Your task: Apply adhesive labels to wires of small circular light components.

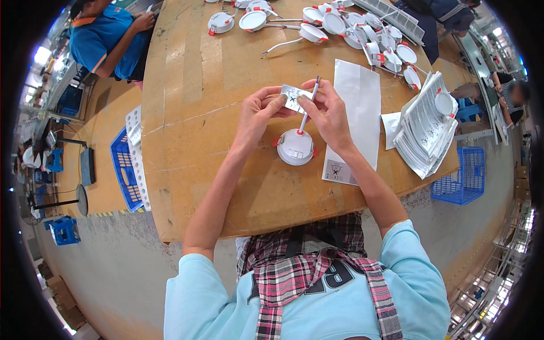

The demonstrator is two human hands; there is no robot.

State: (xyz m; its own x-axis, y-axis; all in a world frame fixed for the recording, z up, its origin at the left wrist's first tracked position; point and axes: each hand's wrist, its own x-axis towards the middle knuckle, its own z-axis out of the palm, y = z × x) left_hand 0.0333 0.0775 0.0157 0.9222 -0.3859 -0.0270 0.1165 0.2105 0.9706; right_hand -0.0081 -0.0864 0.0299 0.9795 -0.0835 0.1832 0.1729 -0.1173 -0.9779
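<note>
Between both hands I hold a small silver-white label [292,98] with dark printed symbols. My left hand [262,109] pinches its left edge between thumb and fingers. On the label's right side, my right hand [326,110] grips with its thumb in front. A round white downlight [295,148] with red-tipped spring clips lies on the table just below my hands. Its grey-white cable [304,120] rises past my right fingers; whether they also grip it I cannot tell. Right of it lies a long white label sheet [354,107], with one printed label at its near end.
Many white downlights [334,24] crowd the far side of the brown table [198,147]. A stack of label sheets [425,127] lies at right with a downlight [443,103] on it. Blue crates [126,170] flank the table. A person in blue [107,39] stands at far left.
</note>
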